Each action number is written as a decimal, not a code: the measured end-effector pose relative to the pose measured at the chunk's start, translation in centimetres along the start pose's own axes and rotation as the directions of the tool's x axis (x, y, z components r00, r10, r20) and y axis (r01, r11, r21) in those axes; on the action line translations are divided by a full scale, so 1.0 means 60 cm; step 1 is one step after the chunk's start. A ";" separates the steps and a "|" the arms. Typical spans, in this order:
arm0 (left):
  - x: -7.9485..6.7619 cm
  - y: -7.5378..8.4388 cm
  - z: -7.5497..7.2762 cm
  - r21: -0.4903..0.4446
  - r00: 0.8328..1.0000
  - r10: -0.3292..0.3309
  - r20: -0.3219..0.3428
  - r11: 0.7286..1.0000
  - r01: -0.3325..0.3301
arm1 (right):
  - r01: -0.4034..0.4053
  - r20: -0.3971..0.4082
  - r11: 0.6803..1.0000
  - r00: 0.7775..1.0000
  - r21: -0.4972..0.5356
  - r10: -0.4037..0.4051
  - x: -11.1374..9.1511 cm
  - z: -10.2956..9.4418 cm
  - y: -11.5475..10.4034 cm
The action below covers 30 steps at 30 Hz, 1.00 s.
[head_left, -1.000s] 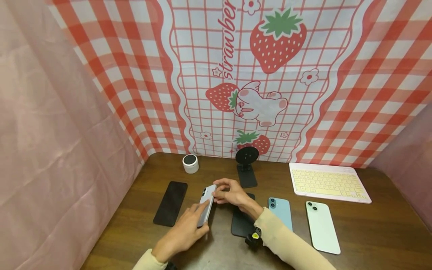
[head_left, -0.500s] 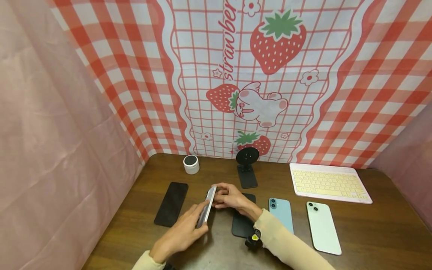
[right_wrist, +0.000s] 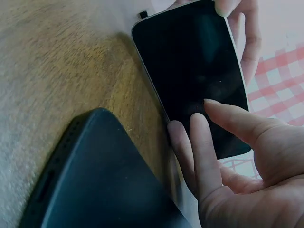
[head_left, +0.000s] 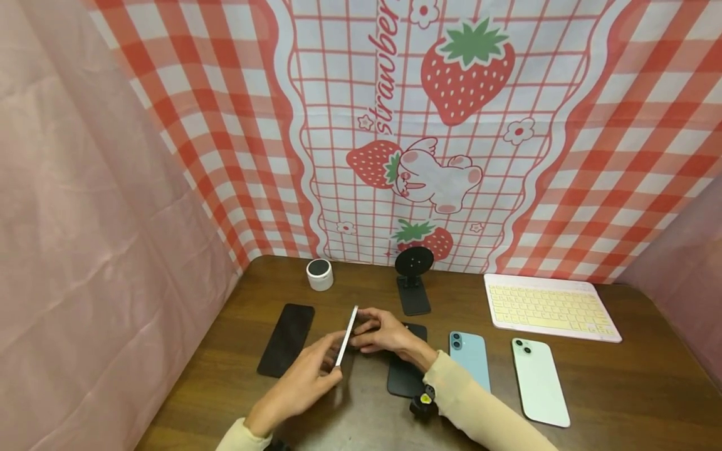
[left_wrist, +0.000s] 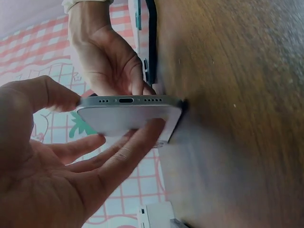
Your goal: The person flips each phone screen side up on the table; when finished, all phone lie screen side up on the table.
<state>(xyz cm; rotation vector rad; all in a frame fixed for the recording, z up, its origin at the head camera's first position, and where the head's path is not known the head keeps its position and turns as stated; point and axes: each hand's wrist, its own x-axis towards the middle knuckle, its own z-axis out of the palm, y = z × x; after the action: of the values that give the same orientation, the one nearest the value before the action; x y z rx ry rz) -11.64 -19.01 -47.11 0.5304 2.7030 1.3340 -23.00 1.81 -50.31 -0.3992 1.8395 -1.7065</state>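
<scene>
Phone (right_wrist: 194, 61) is just below the middle of the head view, turned on edge so that only a thin pale side shows there. Its dark screen faces the right hand (head_left: 389, 335); its pale back faces the left hand (head_left: 304, 376). Left fingers grip it: the thumb lies at the corner of the near end, the others spread across the back, probably so that the upright slab neither tips nor twists. The lower long side is close to the bench (head_left: 372, 410); whether it rests there or hangs just clear, I cannot tell. Right fingers are loosely extended and unclenched at the screen side, near the far end, thumb tip over the glass; actual contact is unclear. Likely reason for their place: steadying, since the left hand alone seems to carry the weight. Black phone (head_left: 286, 339) lies flat, left of the hands. Dark phone (head_left: 403, 376) lies partly under the right wrist, blue phone (head_left: 470, 357) beside it and green phone (head_left: 540, 382) further right, backs up, cameras toward the top of the frame; the spacing probably lets each be lifted singly. Behind them: white cylinder (head_left: 319, 275), stand (head_left: 414, 263), keyboard (head_left: 553, 307) at right.
</scene>
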 end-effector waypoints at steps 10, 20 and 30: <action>-0.001 -0.007 -0.012 -0.049 0.997 -0.058 -0.060 0.997 0.056 | -0.001 -0.055 0.998 0.999 -0.064 -0.003 -0.006 0.009 -0.005; -0.001 -0.016 -0.020 -0.091 0.993 -0.074 -0.096 0.994 0.065 | 0.000 -0.141 0.993 0.990 -0.117 -0.016 -0.002 0.010 -0.006; -0.006 -0.022 -0.018 -0.133 0.986 -0.121 -0.119 0.986 0.104 | 0.005 -0.175 0.983 0.984 -0.184 -0.037 -0.007 0.012 -0.007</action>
<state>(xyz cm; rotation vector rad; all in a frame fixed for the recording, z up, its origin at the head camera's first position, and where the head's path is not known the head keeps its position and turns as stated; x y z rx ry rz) -11.93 -20.70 -47.52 0.2858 2.6747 1.5441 -22.33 1.44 -49.81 -0.3509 2.1384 -1.6369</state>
